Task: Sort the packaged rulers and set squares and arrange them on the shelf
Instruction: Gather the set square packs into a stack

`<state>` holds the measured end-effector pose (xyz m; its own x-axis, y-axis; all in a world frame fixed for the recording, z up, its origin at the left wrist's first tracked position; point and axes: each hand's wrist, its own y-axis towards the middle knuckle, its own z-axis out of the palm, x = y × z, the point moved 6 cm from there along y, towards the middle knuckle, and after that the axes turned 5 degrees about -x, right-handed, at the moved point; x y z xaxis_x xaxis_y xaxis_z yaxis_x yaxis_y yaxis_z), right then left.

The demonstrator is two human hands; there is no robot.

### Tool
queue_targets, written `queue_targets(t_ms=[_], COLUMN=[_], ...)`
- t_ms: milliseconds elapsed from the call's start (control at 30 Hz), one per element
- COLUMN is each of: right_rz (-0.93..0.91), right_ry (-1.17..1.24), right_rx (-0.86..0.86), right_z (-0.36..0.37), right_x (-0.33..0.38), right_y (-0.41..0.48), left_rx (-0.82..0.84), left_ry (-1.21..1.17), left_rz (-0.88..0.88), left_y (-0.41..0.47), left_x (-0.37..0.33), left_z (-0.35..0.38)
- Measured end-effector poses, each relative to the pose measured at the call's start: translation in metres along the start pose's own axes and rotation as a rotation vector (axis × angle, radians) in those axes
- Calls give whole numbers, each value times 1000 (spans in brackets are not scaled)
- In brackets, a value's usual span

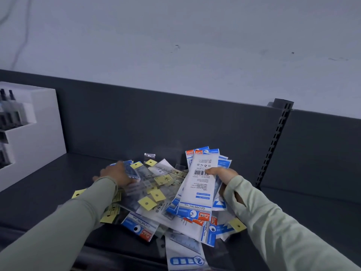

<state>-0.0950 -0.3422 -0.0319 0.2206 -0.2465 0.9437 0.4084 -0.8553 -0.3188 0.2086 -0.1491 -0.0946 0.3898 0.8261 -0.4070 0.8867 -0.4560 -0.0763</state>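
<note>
Head view: our right hand point(221, 176) grips a fan of blue-and-white plastic packs point(201, 192); our left hand point(115, 174) lies flat on clear yellow-tagged packets point(162, 180); we should pull only matches.

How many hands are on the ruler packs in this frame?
2. The left hand rests on the loose pile of packs at left. The right hand grips a fanned stack of blue-and-white packs at right. Neither is hidden.

I see a pale, scuffed wall point(195, 36) above a dark grey back panel point(156, 122), a slotted upright point(277, 137) splitting it at right, and a white display box point(45, 122) on the shelf point(48, 182) at left.
</note>
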Motion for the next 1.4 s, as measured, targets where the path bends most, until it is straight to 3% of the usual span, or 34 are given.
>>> queue_targets(t_ms=[233,367,433,533,633,733,833,967,1067,1133,1267,1333,1400], right_rz=[14,13,14,17,3,1,-17,-31,-66,-88,-29,-10,-3], right_ry=[55,99,157,273,356,372,359,277,214,171,91,66,63], right_rx=[27,48,55,45,17,-24,-50,43,-63,-142,-208,-186,-162], right_z=[10,14,16,19,18,13,1,-1,-25,-46,-77,-83,-86], right_x=[-3,-2,-1,-2,0,2,-2,2,2,0,-15,-21,-23], right_y=[-3,-5,-3,1,3,9,24,-7,-8,-3,2,2,0], left_rx=[-366,-493,-430,-145,103,205,214,259,162,172,347,345,317], left_ry=[-494,-721,-869,-957,-827,-723,-645,-588,-550,-386,472,588,501], left_rz=[87,303,416,534,613,597,579,629,608,617,814,831,825], left_y=[-45,-80,-97,-119,-136,-139,-142,-150,-152,-158,-175,-175,-172], left_x=[-29,-57,-81,-117,-139,-143,-148,-161,-162,-157,-145,-146,-151], left_z=[-51,-79,-84,-74,-50,-31,-26,-16,-11,-6,25,30,28])
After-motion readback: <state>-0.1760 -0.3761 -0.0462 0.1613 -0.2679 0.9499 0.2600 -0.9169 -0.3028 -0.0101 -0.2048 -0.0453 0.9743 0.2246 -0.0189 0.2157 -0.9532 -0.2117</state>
